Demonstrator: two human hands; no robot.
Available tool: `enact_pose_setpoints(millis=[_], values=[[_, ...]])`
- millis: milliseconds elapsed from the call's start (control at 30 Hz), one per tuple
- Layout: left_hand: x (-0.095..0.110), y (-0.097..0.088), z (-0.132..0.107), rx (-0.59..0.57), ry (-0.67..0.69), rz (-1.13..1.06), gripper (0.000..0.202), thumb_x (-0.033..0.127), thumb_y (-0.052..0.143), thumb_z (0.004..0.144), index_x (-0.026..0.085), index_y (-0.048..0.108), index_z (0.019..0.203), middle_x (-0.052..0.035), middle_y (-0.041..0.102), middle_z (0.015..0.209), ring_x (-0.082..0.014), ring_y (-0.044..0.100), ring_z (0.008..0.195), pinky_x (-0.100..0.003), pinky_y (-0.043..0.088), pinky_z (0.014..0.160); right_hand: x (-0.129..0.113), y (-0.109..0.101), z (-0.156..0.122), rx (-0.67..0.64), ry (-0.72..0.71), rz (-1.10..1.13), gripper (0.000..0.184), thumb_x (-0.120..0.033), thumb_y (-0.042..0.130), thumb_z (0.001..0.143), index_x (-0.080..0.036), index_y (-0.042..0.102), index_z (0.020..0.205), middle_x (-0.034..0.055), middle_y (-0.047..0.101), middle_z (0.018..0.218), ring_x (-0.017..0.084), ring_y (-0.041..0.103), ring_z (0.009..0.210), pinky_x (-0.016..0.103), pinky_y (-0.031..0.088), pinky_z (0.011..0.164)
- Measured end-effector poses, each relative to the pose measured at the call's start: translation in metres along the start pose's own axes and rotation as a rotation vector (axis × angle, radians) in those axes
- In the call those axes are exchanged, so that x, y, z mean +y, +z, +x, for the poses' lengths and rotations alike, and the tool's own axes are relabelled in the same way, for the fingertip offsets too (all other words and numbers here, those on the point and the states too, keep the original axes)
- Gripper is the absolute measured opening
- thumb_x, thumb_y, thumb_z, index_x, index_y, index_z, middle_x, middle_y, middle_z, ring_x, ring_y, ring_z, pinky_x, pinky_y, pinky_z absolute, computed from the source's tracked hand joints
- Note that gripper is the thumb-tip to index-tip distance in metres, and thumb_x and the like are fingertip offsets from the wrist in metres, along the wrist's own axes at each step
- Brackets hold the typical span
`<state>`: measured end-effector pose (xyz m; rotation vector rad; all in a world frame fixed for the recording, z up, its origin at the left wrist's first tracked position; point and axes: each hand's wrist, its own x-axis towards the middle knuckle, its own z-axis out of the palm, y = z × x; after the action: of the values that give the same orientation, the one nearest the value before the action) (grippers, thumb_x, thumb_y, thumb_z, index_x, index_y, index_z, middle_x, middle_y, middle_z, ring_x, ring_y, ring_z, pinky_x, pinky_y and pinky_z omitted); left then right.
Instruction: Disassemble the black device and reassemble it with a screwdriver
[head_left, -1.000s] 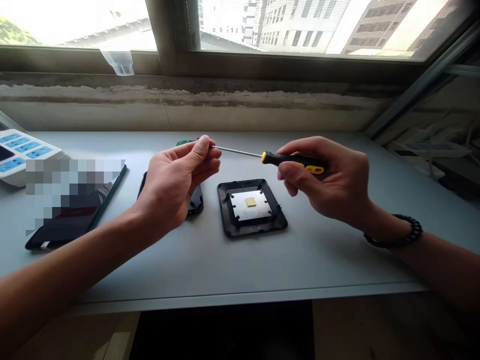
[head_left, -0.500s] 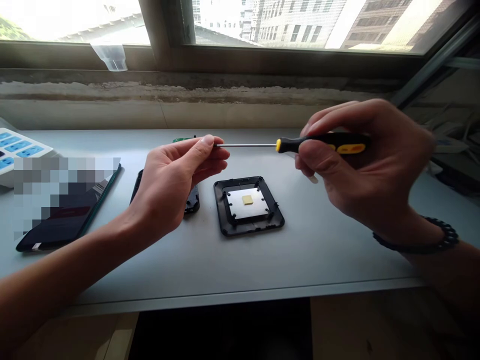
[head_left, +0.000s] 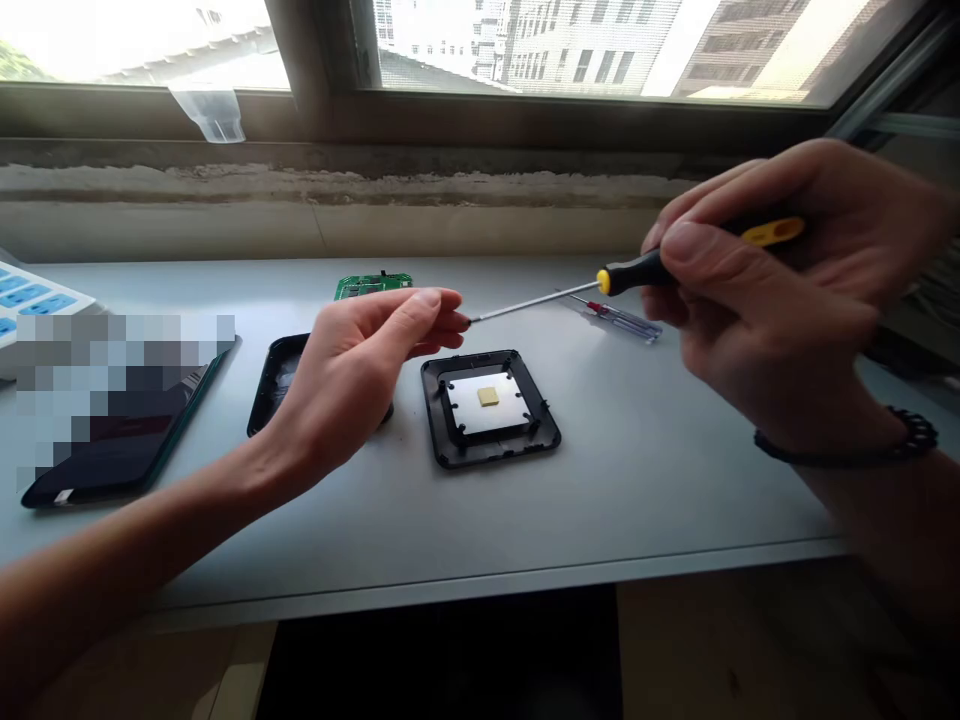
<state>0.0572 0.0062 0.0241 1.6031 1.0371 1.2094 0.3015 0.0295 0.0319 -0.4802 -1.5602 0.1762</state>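
**R hand [head_left: 772, 280]:** clenched round black-and-yellow handle of screwdriver [head_left: 626, 268]; fingers wrapped, handle tilted up twd window, steel shaft [head_left: 536, 302] running down-left.

**L hand [head_left: 352, 385]:** raised over table, fingers loosely together, part curled, not clenched. Cannot tell if anything small is pinched at fingertips.

**Shaft tip:** at L fingertips [head_left: 450, 310]; touching or just beside, cannot tell.

**Under L hand:** black phone casing [head_left: 277, 385], partly hidden by hand; contact w/ palm unclear.

**Centre:** black square plastic frame [head_left: 442, 420], just R of casing, below shaft; holds white plate [head_left: 469, 405] w/ small gold-coloured square [head_left: 488, 396] at middle.

**Back of table:** green circuit board [head_left: 373, 287] behind casing.

**R of frame:** small screwdriver [head_left: 622, 320], clear blue handle, lying flat, below main shaft.

**Far L:** dark smartphone [head_left: 120, 465], partly pixelated; white power strip [head_left: 37, 305] w/ blue sockets behind it.

**R wrist:** dark beaded bracelet [head_left: 847, 450].

**Surface:** pale grey table [head_left: 600, 490] below window sill.
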Motion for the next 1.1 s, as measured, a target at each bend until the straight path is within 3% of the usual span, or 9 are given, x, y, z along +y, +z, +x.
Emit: enact_pose_setpoints(millis=[133, 267, 367, 467, 733, 967, 1100], values=[[-0.002, 0.000, -0.006, -0.035, 0.241, 0.345, 0.020, 0.027, 0.064, 0.096, 0.016, 0.078, 0.105, -0.0049, 0.080, 0.100, -0.0195, 0.076, 0.096, -0.029, 0.063, 0.087, 0.000, -0.014, 0.012, -0.064, 0.074, -0.083, 0.024, -0.033, 0.088, 0.071, -0.018, 0.070, 0.067, -0.0026, 0.056, 0.052, 0.009, 0.048, 0.036, 0.026, 0.027, 0.028], [-0.013, 0.001, -0.008, -0.200, 0.530, 0.673, 0.024, 0.025, 0.059, 0.099, 0.012, 0.075, 0.110, -0.0096, 0.078, 0.113, -0.0229, 0.075, 0.100, -0.033, 0.062, 0.089, 0.001, -0.023, 0.018, -0.130, 0.122, -0.192, 0.028, -0.036, 0.089, 0.070, -0.020, 0.065, 0.067, -0.0049, 0.058, 0.055, 0.006, 0.047, 0.035, 0.024, 0.028, 0.029], [-0.021, 0.001, -0.008, -0.352, 0.726, 0.784, 0.027, 0.021, 0.052, 0.102, 0.007, 0.072, 0.114, -0.0143, 0.076, 0.116, -0.0254, 0.073, 0.104, -0.039, 0.059, 0.095, 0.004, -0.027, 0.018, -0.159, 0.074, -0.252, 0.024, -0.031, 0.087, 0.073, -0.020, 0.066, 0.070, -0.0052, 0.058, 0.056, 0.004, 0.046, 0.037, 0.023, 0.028, 0.033], [-0.024, 0.002, -0.007, -0.441, 0.840, 0.836, 0.028, 0.019, 0.048, 0.104, 0.005, 0.070, 0.111, -0.0166, 0.076, 0.112, -0.0274, 0.073, 0.105, -0.043, 0.058, 0.098, 0.010, -0.028, 0.017, -0.175, 0.037, -0.329, 0.019, -0.019, 0.083, 0.074, -0.020, 0.065, 0.067, -0.0049, 0.058, 0.055, 0.004, 0.047, 0.042, 0.024, 0.030, 0.039], [-0.021, 0.001, -0.008, -0.501, 0.843, 0.933, 0.030, 0.024, 0.044, 0.106, 0.012, 0.071, 0.102, -0.0140, 0.076, 0.108, -0.0265, 0.073, 0.102, -0.046, 0.054, 0.101, 0.014, -0.020, 0.013, -0.172, -0.056, -0.389, 0.022, -0.008, 0.081, 0.069, -0.020, 0.063, 0.062, -0.0041, 0.058, 0.052, 0.005, 0.047, 0.042, 0.025, 0.035, 0.042], [-0.023, 0.001, -0.010, -0.454, 0.865, 0.909, 0.030, 0.022, 0.048, 0.104, 0.005, 0.065, 0.121, -0.0174, 0.076, 0.111, -0.0268, 0.073, 0.105, -0.045, 0.053, 0.104, 0.012, -0.022, 0.012, -0.196, -0.084, -0.389, 0.021, -0.005, 0.078, 0.070, -0.018, 0.063, 0.063, -0.0028, 0.059, 0.056, 0.005, 0.047, 0.046, 0.025, 0.036, 0.044], [-0.023, 0.001, -0.011, -0.485, 0.874, 0.898, 0.029, 0.023, 0.047, 0.105, 0.006, 0.063, 0.122, -0.0156, 0.078, 0.105, -0.0265, 0.074, 0.104, -0.045, 0.054, 0.103, 0.010, -0.020, 0.011, -0.216, -0.102, -0.393, 0.021, -0.004, 0.076, 0.071, -0.018, 0.063, 0.064, -0.0029, 0.060, 0.058, 0.005, 0.047, 0.047, 0.024, 0.035, 0.044]])
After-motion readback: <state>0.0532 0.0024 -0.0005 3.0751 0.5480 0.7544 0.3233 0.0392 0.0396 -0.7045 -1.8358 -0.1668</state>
